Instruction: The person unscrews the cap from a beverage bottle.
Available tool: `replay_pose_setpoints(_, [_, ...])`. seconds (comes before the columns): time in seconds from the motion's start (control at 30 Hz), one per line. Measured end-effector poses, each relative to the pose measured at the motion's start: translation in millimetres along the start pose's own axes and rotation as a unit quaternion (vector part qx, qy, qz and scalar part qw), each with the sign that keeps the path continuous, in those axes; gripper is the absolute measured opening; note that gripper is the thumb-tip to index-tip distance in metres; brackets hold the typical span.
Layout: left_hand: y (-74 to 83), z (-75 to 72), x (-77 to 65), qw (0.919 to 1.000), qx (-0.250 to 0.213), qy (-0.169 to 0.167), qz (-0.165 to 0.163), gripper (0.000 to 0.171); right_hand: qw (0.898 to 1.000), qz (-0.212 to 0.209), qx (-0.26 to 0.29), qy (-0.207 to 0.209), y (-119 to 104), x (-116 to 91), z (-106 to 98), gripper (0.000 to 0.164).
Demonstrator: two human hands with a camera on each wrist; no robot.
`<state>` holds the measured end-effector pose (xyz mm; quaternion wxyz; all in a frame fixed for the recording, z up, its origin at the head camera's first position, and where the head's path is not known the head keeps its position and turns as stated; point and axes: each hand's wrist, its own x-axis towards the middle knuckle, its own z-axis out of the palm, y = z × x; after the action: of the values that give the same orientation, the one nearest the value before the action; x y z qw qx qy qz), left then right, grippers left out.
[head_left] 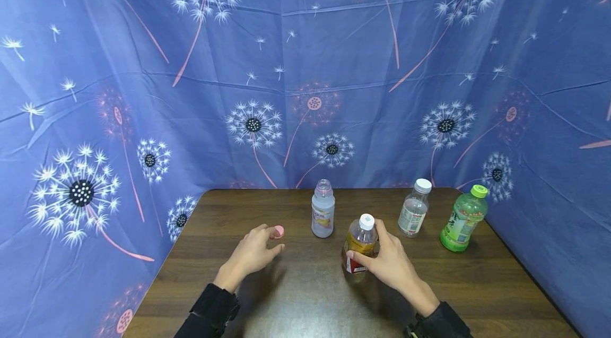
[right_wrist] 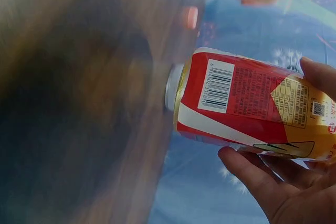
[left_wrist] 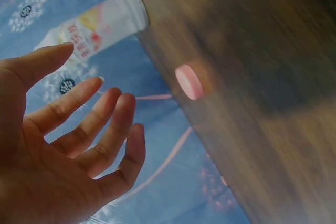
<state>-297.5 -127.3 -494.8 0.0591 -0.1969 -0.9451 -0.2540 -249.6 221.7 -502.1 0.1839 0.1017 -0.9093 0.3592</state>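
My right hand (head_left: 396, 261) holds a drink bottle (head_left: 361, 245) with a white cap and a red and yellow label. Thumb and fingers lie on opposite sides of it, and its barcode faces the right wrist view. Above the table on the left, my left hand (head_left: 253, 253) has its fingers spread and loosely bent, with nothing in them. A small pink cap (left_wrist: 189, 82) rests on the table just beyond those fingertips, apart from them. Between the hands and farther back stands a whitish bottle (head_left: 323, 209) with an uncapped neck.
To the right stand a clear bottle (head_left: 413, 209) with a white cap and a green bottle (head_left: 464, 219) with a green cap. The brown wooden table (head_left: 296, 301) meets a blue dandelion-print cloth (head_left: 286, 62) at the back and sides.
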Motion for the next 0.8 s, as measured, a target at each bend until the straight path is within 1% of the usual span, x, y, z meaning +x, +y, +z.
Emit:
replay_pose_setpoints(0.1, [-8.0, -0.9, -5.7, 0.9998, 0.013, 0.011, -0.008, 0.027, 1.000, 0.002, -0.011, 0.016, 6.7, 10.9, -4.4, 0.088])
replay_pose_setpoints(0.2, [-15.7, -2.2, -11.5, 0.9991, 0.027, 0.019, -0.025, 0.029, 0.999, 0.012, -0.020, 0.024, 13.5, 22.0, -9.4, 0.087])
replay_pose_setpoints(0.3, [-22.2, -3.4, -17.8, 0.9980, 0.035, 0.023, -0.048, 0.032, 0.999, 0.032, -0.023, 0.024, 20.7, 32.8, -13.9, 0.090])
replay_pose_setpoints(0.4, [-27.3, -3.9, -24.4, 0.9969, 0.039, 0.024, -0.064, 0.036, 0.998, 0.049, -0.026, 0.022, 28.2, 43.5, -16.3, 0.095])
replay_pose_setpoints(0.57, [-34.3, -5.2, -35.5, 0.9948, 0.049, 0.036, -0.081, 0.037, 0.997, 0.065, -0.034, 0.020, 38.4, 60.3, -14.6, 0.099])
replay_pose_setpoints(0.8, [-37.4, -10.2, -48.7, 0.9931, 0.058, 0.042, -0.093, 0.038, 0.995, 0.082, -0.045, 0.030, 52.9, 80.6, -7.0, 0.093])
